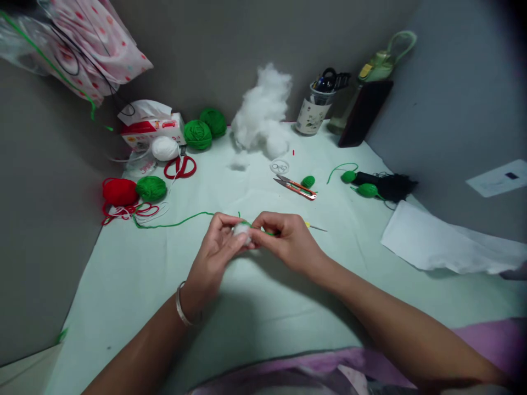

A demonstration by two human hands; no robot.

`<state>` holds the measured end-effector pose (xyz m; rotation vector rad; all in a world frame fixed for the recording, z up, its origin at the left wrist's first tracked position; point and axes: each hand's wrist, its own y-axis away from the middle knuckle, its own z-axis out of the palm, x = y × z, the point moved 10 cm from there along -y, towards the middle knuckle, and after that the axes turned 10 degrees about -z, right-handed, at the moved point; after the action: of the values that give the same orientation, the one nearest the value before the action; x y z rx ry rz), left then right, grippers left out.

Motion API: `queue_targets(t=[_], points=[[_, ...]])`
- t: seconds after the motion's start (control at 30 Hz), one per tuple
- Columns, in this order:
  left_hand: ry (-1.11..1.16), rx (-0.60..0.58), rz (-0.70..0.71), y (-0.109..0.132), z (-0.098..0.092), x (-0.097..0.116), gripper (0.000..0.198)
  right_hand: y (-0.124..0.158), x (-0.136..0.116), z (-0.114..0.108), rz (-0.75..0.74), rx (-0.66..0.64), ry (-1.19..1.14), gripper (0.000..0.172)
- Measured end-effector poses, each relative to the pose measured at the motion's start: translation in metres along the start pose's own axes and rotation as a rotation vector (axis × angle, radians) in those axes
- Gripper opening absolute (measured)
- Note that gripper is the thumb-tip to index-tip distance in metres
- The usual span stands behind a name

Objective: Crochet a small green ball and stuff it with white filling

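Observation:
Near the middle of the table, my left hand [216, 247] has its thumb and fingers closed around a small white piece [242, 231] with green yarn along its top. Against its right side, my right hand [288, 238] pinches something green, mostly hidden by the fingers; a bit of it looks like a tool handle or yarn. From my left hand a green strand [177, 224] runs left towards a green yarn ball [151, 188]. Just right of my right hand lies a thin pointed tool [318, 227] with a yellow end.
White stuffing [263, 115] is piled at the back. Orange snips [296, 187] and a small green crocheted piece [308, 181] lie right of centre. Red scissors [180, 167] and red yarn [120, 192] are left. A pen cup [313, 112] stands behind; white cloth [444, 241] lies right.

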<state>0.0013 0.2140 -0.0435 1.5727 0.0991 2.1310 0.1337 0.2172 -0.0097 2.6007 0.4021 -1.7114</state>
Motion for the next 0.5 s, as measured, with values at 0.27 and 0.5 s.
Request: queue_targets(t=[0.27,0.5], points=[[-0.111,-0.012,0.042,-0.006,-0.001,0.002,0.026,0.0,-0.013,0.008,0.008,-0.137,-0.169,0.027],[-0.14,0.056,0.048,-0.013,-0.009,-0.002,0.021,0.01,-0.013,0.017,-0.017,-0.116,-0.012,0.022]])
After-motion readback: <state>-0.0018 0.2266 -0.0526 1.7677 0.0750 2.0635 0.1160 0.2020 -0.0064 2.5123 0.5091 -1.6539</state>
